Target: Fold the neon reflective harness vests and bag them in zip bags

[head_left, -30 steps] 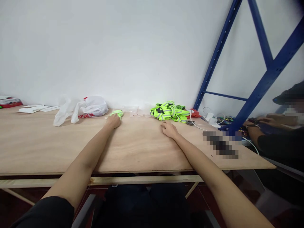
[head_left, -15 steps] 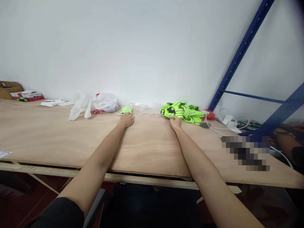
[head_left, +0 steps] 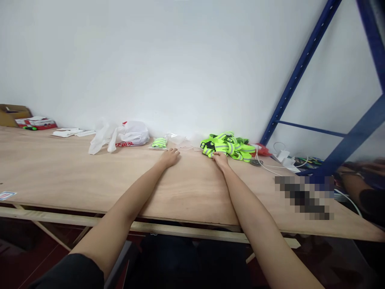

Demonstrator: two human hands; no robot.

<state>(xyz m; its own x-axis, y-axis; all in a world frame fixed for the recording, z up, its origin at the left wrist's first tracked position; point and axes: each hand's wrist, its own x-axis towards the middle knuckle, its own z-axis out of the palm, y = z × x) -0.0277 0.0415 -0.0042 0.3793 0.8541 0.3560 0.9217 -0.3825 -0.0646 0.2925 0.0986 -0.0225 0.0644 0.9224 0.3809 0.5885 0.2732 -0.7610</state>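
Near the table's point(head_left: 192, 192) back edge sit a white bag point(head_left: 136, 133), contents hidden, and a clear packet point(head_left: 159, 143) of green bands, the left hand point(head_left: 170, 157) nearby, fingers loosely spread, the right hand point(head_left: 221, 159) pinching green straps point(head_left: 231, 148).

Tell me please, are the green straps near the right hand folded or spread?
Neither: the green straps lie in a loose, tangled heap, loops crossing each other.

A wooden table point(head_left: 192, 188) carries green straps point(head_left: 233, 147), a white bag point(head_left: 136, 133), a small packet point(head_left: 159, 143)
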